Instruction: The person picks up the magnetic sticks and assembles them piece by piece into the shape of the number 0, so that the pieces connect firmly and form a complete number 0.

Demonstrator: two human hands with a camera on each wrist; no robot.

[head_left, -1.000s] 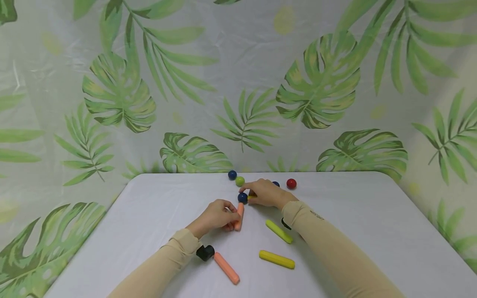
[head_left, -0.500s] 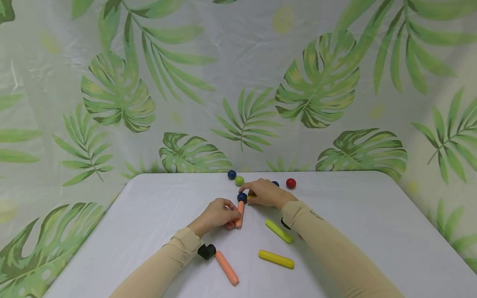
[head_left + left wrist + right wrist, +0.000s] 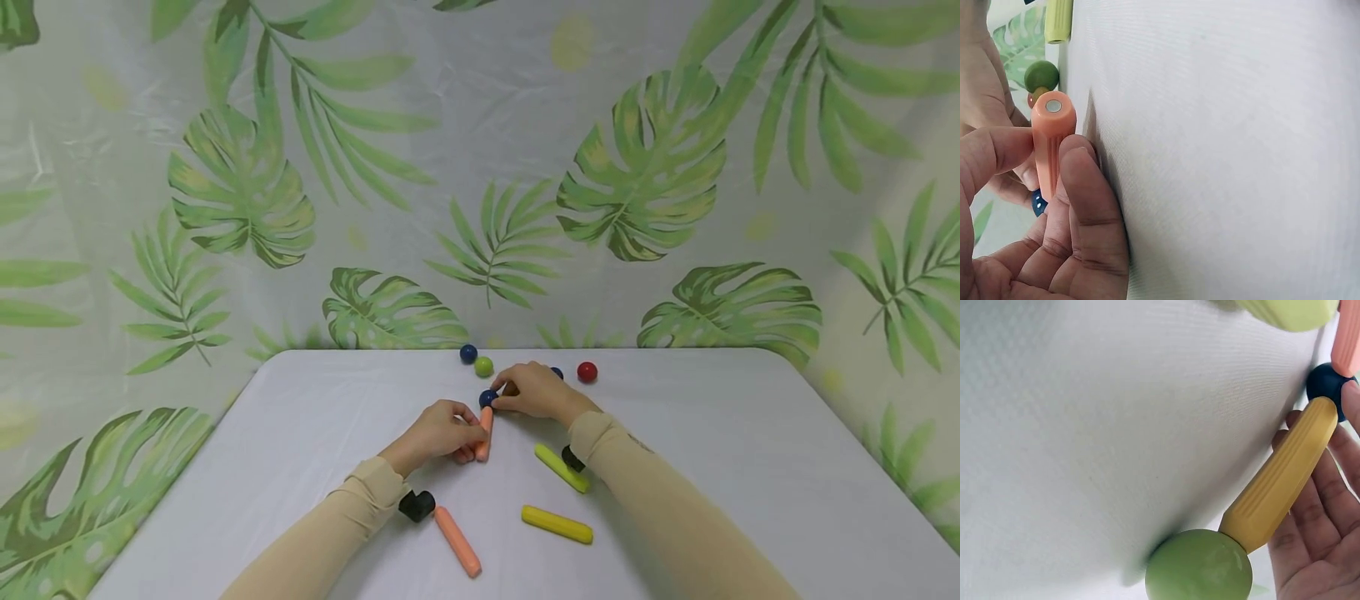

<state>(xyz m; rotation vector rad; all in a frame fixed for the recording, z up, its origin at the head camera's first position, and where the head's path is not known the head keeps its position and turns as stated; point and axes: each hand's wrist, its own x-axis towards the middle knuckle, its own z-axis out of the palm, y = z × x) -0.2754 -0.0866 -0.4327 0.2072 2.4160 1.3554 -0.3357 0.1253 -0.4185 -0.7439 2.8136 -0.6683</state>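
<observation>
Hiding under right hand (image 3: 534,390) overhead, wrist-visible: gripped yellow stick (image 3: 1279,478) joining green ball (image 3: 1199,565).

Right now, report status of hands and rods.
Left hand pinches orange rod. Right hand holds yellow rod at dark blue ball. Nothing in the way.

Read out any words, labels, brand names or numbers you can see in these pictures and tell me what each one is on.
Right sleeve: a small dark mark near the wrist, too small and blurred to read.
Orange stick held by the left hand: no text, only a plain round spot on its end.
Yellow stick by the right hand, the balls and the white table: no text.
</observation>
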